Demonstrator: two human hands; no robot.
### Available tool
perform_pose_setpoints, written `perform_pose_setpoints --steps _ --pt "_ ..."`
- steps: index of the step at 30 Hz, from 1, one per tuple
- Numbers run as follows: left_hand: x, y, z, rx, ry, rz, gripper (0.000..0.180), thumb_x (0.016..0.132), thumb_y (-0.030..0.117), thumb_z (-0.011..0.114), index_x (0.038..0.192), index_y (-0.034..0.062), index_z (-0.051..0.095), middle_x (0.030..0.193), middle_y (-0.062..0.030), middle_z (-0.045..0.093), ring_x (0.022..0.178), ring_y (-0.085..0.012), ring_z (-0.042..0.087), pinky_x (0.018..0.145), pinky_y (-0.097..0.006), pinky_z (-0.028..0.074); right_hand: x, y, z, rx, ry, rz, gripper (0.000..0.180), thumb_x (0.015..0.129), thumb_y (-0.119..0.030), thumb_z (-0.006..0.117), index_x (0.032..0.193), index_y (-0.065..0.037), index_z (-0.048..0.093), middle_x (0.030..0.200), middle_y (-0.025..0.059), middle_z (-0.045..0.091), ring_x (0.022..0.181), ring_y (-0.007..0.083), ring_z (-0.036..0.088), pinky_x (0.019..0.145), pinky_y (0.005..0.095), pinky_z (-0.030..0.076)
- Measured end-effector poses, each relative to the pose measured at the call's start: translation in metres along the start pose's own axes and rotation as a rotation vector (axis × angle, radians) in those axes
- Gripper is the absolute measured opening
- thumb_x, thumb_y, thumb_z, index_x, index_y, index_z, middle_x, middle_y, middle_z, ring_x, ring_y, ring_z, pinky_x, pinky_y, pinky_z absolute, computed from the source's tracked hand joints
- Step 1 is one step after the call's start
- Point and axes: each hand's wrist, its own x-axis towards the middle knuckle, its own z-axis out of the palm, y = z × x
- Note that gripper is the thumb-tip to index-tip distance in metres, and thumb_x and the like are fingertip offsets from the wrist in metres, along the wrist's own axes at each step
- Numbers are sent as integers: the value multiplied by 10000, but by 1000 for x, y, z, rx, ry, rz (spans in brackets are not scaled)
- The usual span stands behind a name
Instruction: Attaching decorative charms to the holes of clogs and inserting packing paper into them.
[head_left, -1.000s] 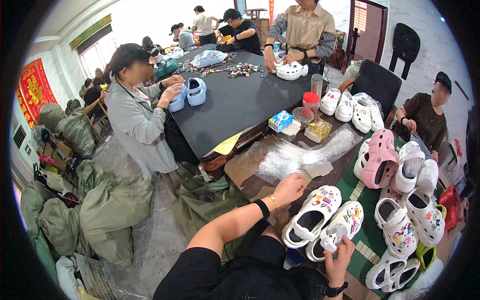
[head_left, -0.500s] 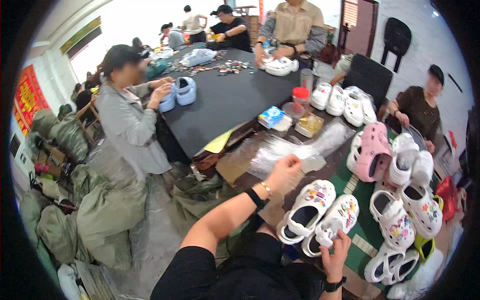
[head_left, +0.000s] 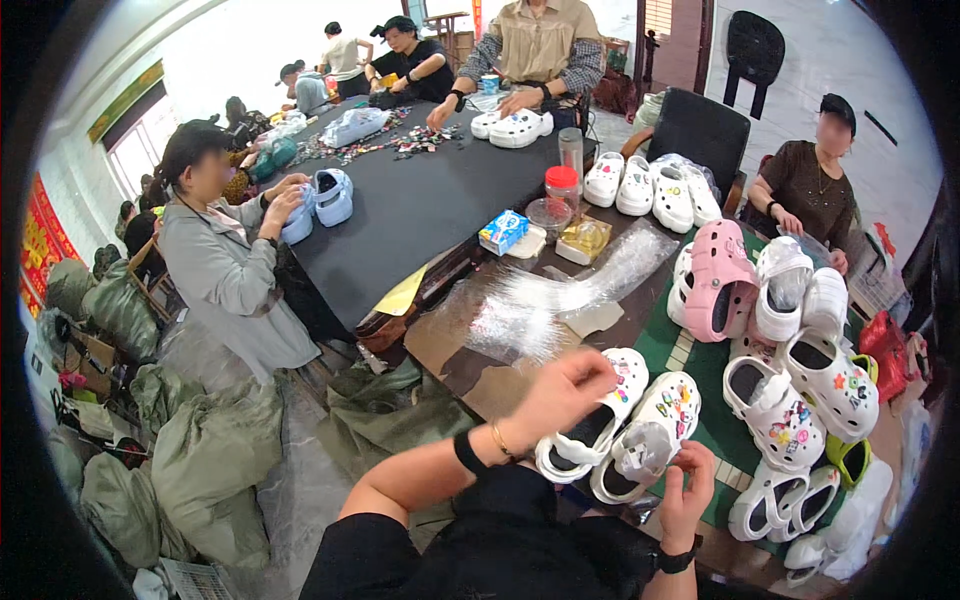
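Observation:
A pair of white clogs with colourful charms stands before me at the table's near edge: a left clog [head_left: 626, 380] and a right clog [head_left: 668, 408]. Over the left clog hovers my left hand [head_left: 562, 396], thumb and fingers pinched together; whatever they hold is too small to make out. Crumpled clear plastic [head_left: 645, 447] shows in the right clog's opening. Beside that clog's heel is my right hand [head_left: 688, 490], fingers bent and thumb apart, with nothing visible between them. Beyond my left hand, a bundle of thin clear strands [head_left: 515, 318] lies on plastic wrap.
A pink clog [head_left: 712, 280] and several white clogs [head_left: 775, 415] crowd the green mat at right. Farther back stand a red-lidded jar [head_left: 562, 185], a blue box [head_left: 503, 232] and more white clogs [head_left: 673, 200]. Co-workers surround the black table [head_left: 400, 210]; green sacks [head_left: 215, 465] fill the left floor.
My left hand has come from the strand bundle back toward me, over the left clog. My right hand has moved off the right clog's heel opening. The whole view has shifted slightly.

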Motion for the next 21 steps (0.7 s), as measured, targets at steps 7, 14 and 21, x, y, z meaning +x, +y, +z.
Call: perform_pose_setpoints --steps 7,14,21 --pt "-37 -9 65 115 -319 231 108 837 72 678 922 12 649 927 -91 624 860 -184 601 751 -286 488 -7 -33 12 91 -130 39 173 888 -45 584 1034 46 561 907 128 616 765 174 602 693 287 478" --pt "-19 -16 59 242 -151 136 166 840 51 672 990 -3 624 916 -62 635 828 -132 611 758 -281 495 -2 -15 -3 224 -46 258 84 957 -53 504 948 -13 577 690 -16 531 613 53 479 534 204 361" --pt "-14 -25 45 632 -251 491 217 822 42 659 1037 36 624 1025 -112 634 906 -268 627 826 -349 503 -19 20 -21 315 41 465 120 954 -64 510 945 -3 613 679 -32 521 607 36 458 549 200 365"
